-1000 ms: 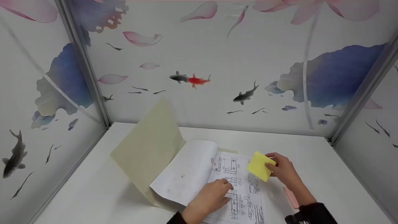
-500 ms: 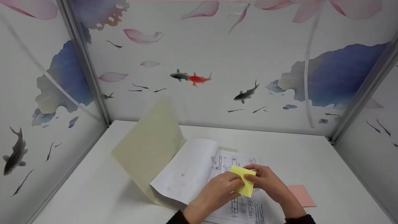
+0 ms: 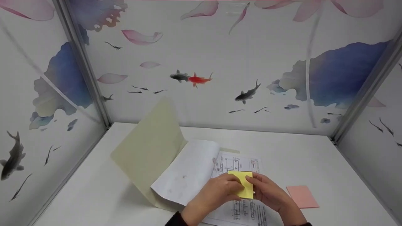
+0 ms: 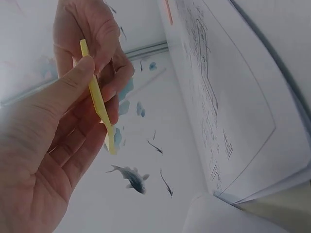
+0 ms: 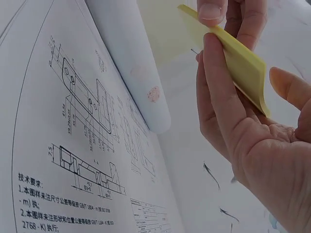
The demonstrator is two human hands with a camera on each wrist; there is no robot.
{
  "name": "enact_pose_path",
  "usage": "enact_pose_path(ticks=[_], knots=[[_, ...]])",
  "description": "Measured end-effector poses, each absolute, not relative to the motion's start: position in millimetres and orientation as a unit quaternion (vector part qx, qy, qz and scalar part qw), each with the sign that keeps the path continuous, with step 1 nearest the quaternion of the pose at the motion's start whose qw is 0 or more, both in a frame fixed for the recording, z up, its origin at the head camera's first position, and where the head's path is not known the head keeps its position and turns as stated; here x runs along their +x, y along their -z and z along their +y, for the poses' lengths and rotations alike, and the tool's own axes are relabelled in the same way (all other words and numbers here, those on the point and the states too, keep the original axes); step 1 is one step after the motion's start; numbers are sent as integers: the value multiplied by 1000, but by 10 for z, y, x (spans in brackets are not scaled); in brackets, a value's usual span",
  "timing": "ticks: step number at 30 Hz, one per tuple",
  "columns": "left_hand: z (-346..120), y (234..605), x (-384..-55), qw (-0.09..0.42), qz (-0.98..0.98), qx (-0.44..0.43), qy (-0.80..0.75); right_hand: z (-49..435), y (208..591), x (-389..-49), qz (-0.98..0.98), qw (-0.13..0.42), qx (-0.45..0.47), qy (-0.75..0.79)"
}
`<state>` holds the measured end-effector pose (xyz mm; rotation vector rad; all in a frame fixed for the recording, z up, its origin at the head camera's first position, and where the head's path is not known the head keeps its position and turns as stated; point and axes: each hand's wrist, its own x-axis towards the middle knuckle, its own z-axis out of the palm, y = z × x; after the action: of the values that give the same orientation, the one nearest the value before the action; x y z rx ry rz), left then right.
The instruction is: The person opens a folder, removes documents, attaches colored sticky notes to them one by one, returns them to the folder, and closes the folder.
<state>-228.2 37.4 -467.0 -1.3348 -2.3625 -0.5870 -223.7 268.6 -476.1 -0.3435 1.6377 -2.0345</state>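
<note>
Left hand (image 3: 216, 190) and right hand (image 3: 270, 192): grip closed, both pinching yellow pad (image 3: 247, 191) from either side, likely for steadiness. Curled-back page (image 3: 191, 169) leaves drawing sheet (image 3: 257, 216) exposed.

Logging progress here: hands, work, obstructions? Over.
Left hand, right hand: both holding yellow square paper pad. Pad above white printed drawing sheet. Nothing visibly blocking.

Booth, fitted for desk or office work: white worktop (image 3: 292, 157) enclosed by panels (image 3: 207, 56) printed with fish and petals, metal posts (image 3: 83, 62) at the corners. Paper stock: technical drawings (image 3: 229, 161), beige folder (image 3: 147, 150), yellow note pad (image 3: 248, 190), pink note pad (image 3: 303, 196).
</note>
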Motion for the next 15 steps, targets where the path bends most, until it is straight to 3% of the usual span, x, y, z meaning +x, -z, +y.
enact_pose_path(ticks=[7, 15], knots=[[340, 4615, -2279, 88, -854, -450, 245, 2646, 4751, -2203, 615, 254, -114, 738], [324, 4580, -2263, 108, -862, -394, 301, 2698, 4724, -2198, 595, 270, -156, 741]])
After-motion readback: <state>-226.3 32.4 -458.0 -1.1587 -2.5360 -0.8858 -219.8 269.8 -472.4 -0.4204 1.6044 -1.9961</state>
